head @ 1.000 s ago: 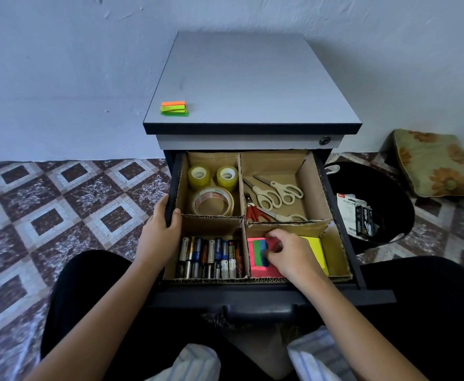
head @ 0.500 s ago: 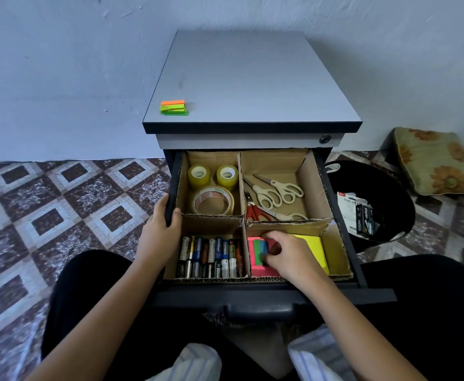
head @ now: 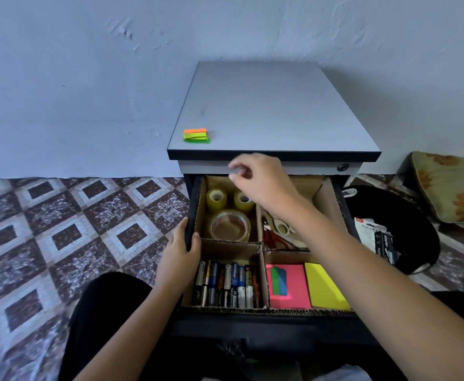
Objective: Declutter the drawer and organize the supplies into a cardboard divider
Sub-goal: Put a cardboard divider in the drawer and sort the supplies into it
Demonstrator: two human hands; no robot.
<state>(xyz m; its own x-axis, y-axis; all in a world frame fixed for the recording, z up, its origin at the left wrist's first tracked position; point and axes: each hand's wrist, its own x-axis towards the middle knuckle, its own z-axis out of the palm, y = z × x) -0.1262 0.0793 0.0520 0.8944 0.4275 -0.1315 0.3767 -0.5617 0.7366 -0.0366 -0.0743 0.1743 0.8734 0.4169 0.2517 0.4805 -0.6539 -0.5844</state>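
The open drawer (head: 191,215) holds a cardboard divider (head: 261,244) with four compartments. Tape rolls (head: 229,225) fill the back left, scissors (head: 279,233) the back right, several batteries (head: 226,284) the front left. Front right holds a pink note pad (head: 294,284) with green and blue flags (head: 279,280) on it, beside a yellow pad (head: 324,287). My left hand (head: 180,251) grips the drawer's left wall. My right hand (head: 258,178) hovers above the back of the drawer, fingers loosely curled, holding nothing. A stack of orange and green flags (head: 196,135) lies on the cabinet top (head: 274,111).
A black bin (head: 406,215) with staple packaging (head: 376,240) in it stands on the floor right of the drawer. A floral cushion (head: 450,185) lies behind it. Patterned tile floor (head: 74,229) spreads to the left, with a wall behind the cabinet.
My right hand let go of the green and blue flags on the pink pad and rose up and back toward the cabinet top. My left hand stayed on the drawer wall.
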